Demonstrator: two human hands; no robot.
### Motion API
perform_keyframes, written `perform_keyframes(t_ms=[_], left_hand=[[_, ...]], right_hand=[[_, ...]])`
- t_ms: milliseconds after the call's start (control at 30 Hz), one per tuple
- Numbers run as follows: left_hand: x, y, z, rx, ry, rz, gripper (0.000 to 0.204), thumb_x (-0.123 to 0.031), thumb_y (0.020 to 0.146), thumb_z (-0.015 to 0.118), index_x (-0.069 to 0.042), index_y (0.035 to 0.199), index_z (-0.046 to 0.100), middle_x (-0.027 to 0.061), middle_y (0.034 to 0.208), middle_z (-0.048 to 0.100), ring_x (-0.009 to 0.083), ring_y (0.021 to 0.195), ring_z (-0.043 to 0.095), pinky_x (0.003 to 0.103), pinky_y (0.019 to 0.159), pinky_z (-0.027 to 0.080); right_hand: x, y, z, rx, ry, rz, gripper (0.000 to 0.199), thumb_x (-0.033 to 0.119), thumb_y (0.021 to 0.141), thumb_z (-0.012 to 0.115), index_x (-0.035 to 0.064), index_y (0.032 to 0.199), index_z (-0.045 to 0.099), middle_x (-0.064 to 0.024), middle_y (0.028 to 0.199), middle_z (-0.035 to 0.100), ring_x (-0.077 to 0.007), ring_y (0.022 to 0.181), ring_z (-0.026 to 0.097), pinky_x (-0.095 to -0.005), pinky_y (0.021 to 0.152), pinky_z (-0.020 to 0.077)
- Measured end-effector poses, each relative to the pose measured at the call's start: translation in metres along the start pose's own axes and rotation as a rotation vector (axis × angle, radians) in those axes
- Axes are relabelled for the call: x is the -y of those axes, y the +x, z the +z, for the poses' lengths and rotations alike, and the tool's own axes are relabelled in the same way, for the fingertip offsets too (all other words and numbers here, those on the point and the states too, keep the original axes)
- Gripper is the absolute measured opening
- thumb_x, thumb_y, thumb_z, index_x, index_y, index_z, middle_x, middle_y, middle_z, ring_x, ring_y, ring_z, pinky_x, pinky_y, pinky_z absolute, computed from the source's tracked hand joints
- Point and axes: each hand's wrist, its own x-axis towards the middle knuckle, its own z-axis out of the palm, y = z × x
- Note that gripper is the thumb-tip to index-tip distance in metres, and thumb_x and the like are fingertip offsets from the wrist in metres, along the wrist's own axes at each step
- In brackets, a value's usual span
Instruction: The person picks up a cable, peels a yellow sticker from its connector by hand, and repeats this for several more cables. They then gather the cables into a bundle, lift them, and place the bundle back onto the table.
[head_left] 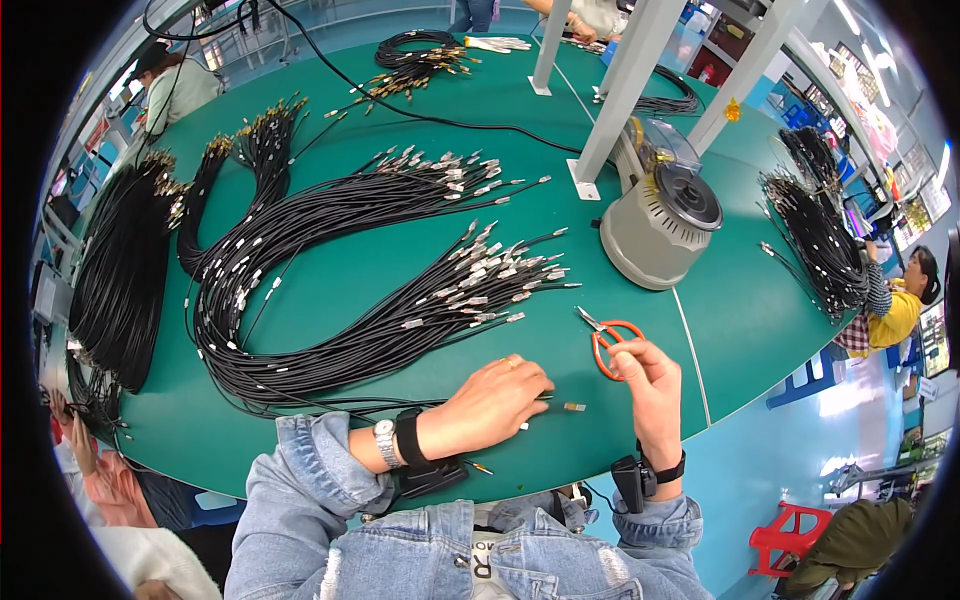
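My right hand [652, 385] is closed on the orange-red looped handles of a small pair of scissors [617, 347]. The metal blades point up and left, and look slightly apart. My left hand [497, 396] lies low over the green table, fingers bent together on a thin black cable [375, 405] that comes in from the left under the wrist. A small connector end [574, 407] shows just past these fingertips. Ahead of my left hand spreads a big curved bundle of black cables [330, 352], its many ends carrying white tags and metal tips.
More black cable bundles lie at the left [120, 270], on the far side [420, 62] and at the right [815, 235]. A grey machine with a round black top [655, 230] stands beside metal posts [625, 85]. White gloves [497, 43] lie far back. Other people sit around the table.
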Motion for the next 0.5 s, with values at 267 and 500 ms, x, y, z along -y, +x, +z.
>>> perform_keyframes(t_ms=[267,500], left_hand=[[-0.004,-0.020,-0.056,-0.009,0.154,-0.074,0.021,-0.012,0.077,0.066,-0.004,0.095,0.060,0.0088,0.100,0.058,0.0285,0.090,0.054,0.037,0.078,0.045],[0.012,-0.046,-0.078,-0.171,0.426,-0.124,0.021,-0.007,0.072,0.069,-0.003,0.091,0.060,0.0073,0.093,0.057,0.0263,0.086,0.054,0.035,0.075,0.046]], right_hand=[[0.019,0.051,-0.029,-0.190,0.238,-0.024,0.017,0.010,0.091,0.052,-0.0038,0.100,0.059,-0.0002,0.076,0.051,-0.0085,0.064,0.044,-0.0233,0.062,0.0383],[0.032,0.113,-0.016,-0.247,0.573,0.093,0.023,0.014,0.091,0.054,-0.0035,0.105,0.057,0.0015,0.070,0.044,-0.0072,0.055,0.035,-0.0233,0.055,0.0320]])
